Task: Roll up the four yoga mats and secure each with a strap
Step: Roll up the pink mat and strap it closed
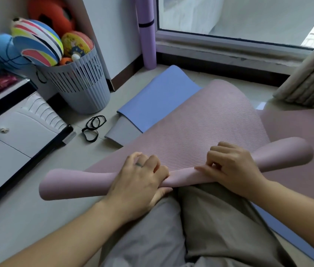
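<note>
Pink mat (pixel 200 120) roll lies 8-to-2 o'clock.
Left hand (pixel 140 182) and right hand (pixel 231 168) grip it, fingers (pixel 153 160) curled; flat length toward 1.

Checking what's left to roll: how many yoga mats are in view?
4: a rolled purple mat upright by the window, a partly rolled pink mat in front, a blue mat beneath it, a second pink mat at right. Others may be hidden underneath.

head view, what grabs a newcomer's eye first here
The pink mat lies across the middle, its near end rolled up and gripped by the left hand and right hand. At upper left stands a grey basket heaped with bright balls; black straps lie on the floor beside it.
</note>
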